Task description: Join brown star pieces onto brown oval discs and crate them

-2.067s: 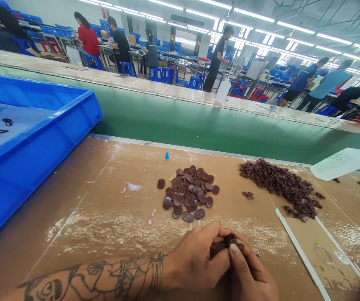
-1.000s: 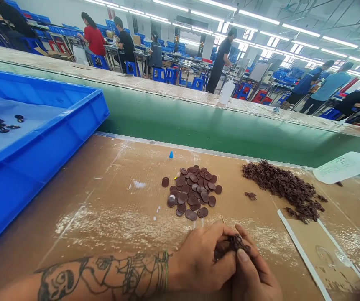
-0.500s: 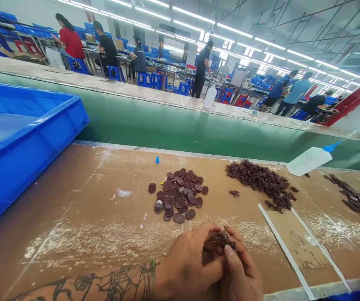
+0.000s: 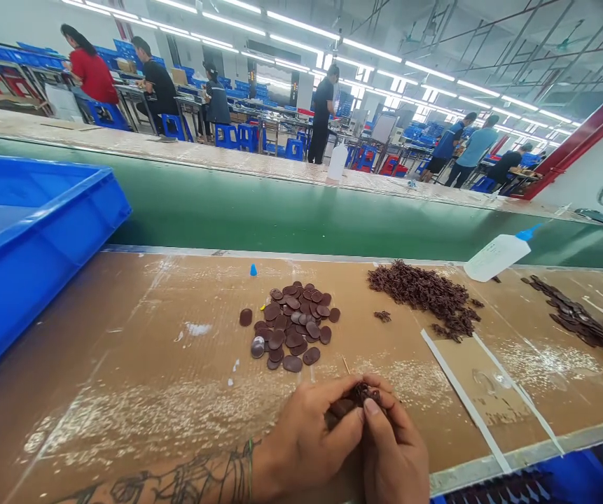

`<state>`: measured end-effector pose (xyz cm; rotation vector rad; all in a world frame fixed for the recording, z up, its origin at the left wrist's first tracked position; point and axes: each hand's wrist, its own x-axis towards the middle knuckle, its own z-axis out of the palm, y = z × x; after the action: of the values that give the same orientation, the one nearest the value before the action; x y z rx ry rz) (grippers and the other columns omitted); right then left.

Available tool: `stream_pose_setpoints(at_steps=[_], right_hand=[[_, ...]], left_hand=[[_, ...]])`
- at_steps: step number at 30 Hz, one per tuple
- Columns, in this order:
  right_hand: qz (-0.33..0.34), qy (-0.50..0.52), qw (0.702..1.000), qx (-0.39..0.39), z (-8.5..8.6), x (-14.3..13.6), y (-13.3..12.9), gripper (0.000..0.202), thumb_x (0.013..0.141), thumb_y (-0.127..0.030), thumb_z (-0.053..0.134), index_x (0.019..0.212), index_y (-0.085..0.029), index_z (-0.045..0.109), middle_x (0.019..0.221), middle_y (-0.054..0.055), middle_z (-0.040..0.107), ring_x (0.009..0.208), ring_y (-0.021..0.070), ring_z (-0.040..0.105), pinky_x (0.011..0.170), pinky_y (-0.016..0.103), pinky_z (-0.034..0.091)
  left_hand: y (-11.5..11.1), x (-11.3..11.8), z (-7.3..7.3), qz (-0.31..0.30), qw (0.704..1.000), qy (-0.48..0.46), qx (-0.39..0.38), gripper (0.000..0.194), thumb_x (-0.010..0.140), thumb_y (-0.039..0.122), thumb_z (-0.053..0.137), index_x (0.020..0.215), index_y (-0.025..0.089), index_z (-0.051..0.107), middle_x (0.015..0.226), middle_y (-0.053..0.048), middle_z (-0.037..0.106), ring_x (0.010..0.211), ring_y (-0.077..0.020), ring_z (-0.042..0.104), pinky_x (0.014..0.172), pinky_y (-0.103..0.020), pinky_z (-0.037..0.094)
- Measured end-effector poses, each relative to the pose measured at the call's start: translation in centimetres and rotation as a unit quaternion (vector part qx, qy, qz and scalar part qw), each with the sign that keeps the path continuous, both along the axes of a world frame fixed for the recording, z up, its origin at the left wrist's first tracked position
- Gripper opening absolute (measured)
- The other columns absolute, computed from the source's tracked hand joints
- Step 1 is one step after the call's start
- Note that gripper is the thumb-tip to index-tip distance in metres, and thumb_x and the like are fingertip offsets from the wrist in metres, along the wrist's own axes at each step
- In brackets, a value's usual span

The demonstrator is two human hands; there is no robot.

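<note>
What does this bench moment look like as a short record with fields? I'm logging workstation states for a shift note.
setting: cardboard-covered bench beside a green conveyor
left hand: pinching a small dark brown piece with the right
right hand: thumb pressed on the same piece
middle: pile of brown oval discs
right of the discs: heap of small dark brown pieces
far right: white squeeze bottle lying on its side
left: blue crate
small item: blue cap
background: other people at far tables
</note>
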<state>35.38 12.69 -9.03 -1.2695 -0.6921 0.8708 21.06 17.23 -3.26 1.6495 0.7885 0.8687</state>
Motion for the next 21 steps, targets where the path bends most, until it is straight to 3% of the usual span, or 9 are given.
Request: stream_pose_setpoints(at_steps=[11, 15, 18, 21], right_hand=[[0.025, 0.033, 0.998, -0.038, -1.2, 1.6, 0.1, 0.029, 0.074, -0.041, 0.084, 0.094, -0.020, 0.082, 0.114, 0.015, 0.075, 0.105, 0.0312, 0.070, 0.091, 0.042, 0.058], [0.027, 0.048, 0.998, -0.018, -1.6, 1.9, 0.0, 0.029, 0.073, -0.039, 0.086, 0.097, -0.023, 0.083, 0.115, 0.013, 0.075, 0.108, 0.0295, 0.069, 0.092, 0.038, 0.058], [0.039, 0.024, 0.999, -0.010, -1.4, 1.8, 0.0, 0.027, 0.076, -0.039, 0.084, 0.098, -0.023, 0.083, 0.113, 0.012, 0.076, 0.105, 0.0283, 0.070, 0.090, 0.036, 0.058], [0.046, -0.023, 0.999, 0.010, -1.1, 1.5, 0.1, 0.026, 0.078, -0.040, 0.082, 0.097, -0.021, 0.082, 0.113, 0.013, 0.076, 0.105, 0.0291, 0.070, 0.093, 0.039, 0.056]], left_hand=[[0.4, -0.2, -0.3, 0.004, 0.999, -0.024, -0.041, 0.033, 0.097, 0.020, 0.055, 0.123, 0.030, 0.071, 0.096, 0.003, 0.076, 0.090, -0.0162, 0.070, 0.087, -0.025, 0.053], [0.3, -0.2, -0.3, -0.019, 0.999, -0.017, -0.029, 0.034, 0.099, 0.020, 0.052, 0.125, 0.034, 0.070, 0.109, 0.004, 0.076, 0.093, -0.0162, 0.070, 0.086, -0.025, 0.052], [0.4, -0.2, -0.1, -0.019, 0.999, -0.019, -0.023, 0.033, 0.099, 0.019, 0.050, 0.121, 0.031, 0.070, 0.108, 0.003, 0.076, 0.094, -0.0160, 0.069, 0.085, -0.024, 0.051], [0.5, -0.4, 0.3, -0.012, 1.000, 0.006, -0.002, 0.028, 0.097, 0.017, 0.047, 0.110, 0.025, 0.071, 0.094, 0.002, 0.074, 0.081, -0.0146, 0.066, 0.076, -0.022, 0.050]])
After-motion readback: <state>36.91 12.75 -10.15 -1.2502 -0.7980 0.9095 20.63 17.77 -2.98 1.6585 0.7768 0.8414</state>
